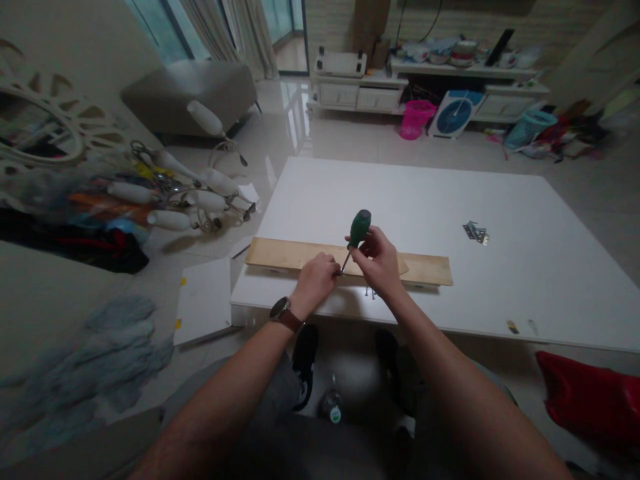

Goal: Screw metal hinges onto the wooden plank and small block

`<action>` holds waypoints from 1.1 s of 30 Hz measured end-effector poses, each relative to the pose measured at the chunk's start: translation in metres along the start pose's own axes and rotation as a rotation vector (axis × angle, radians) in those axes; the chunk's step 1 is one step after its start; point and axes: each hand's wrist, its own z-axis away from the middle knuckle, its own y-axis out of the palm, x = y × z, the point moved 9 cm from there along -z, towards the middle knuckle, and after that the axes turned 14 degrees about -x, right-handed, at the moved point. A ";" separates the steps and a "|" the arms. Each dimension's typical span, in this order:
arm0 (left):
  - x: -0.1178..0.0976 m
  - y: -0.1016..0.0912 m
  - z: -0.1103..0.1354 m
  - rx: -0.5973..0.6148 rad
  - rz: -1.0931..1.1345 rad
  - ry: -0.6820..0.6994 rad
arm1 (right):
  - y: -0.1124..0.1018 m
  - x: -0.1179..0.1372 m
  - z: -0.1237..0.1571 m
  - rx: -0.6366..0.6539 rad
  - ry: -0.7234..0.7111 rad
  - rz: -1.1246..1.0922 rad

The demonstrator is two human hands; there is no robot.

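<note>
My right hand [374, 259] is closed round a screwdriver [359, 229] with a green handle and a dark end cap. Its shaft slants down to a small metal piece at the near edge of a long wooden board [285, 254]. My left hand [319, 280] rests on the board's near edge, fingers pinched together beside the screwdriver tip. What those fingers hold is too small to make out. Under the right wrist lie a few screws [371, 293] on the white panel [400, 193]. Part of the board is hidden by my hands.
Metal brackets [476, 233] lie on the panel's right half, with small hardware [513, 327] near its front edge. A white board [203, 300] is on the floor at left, near a lamp fixture [205, 199]. A plastic bottle [332, 405] stands between my feet; red fabric [590, 393] lies at right.
</note>
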 end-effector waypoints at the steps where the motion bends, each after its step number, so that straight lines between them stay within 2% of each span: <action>1: 0.000 0.000 0.000 0.000 0.002 0.000 | -0.001 0.000 0.000 -0.007 -0.004 0.010; 11: -0.001 0.001 0.000 0.007 -0.001 0.003 | -0.003 -0.007 -0.001 -0.028 0.014 0.068; 18: 0.000 0.002 0.000 0.014 0.005 -0.002 | 0.003 -0.004 0.001 0.041 0.033 0.008; 22: 0.001 0.001 0.000 0.001 0.024 -0.012 | 0.005 0.002 0.003 0.075 -0.029 0.029; 28: 0.001 -0.001 0.000 -0.010 0.043 -0.017 | 0.002 0.009 0.004 0.021 -0.127 0.110; 33: -0.001 -0.002 0.000 -0.013 0.031 -0.004 | 0.002 0.008 0.006 0.005 -0.130 0.181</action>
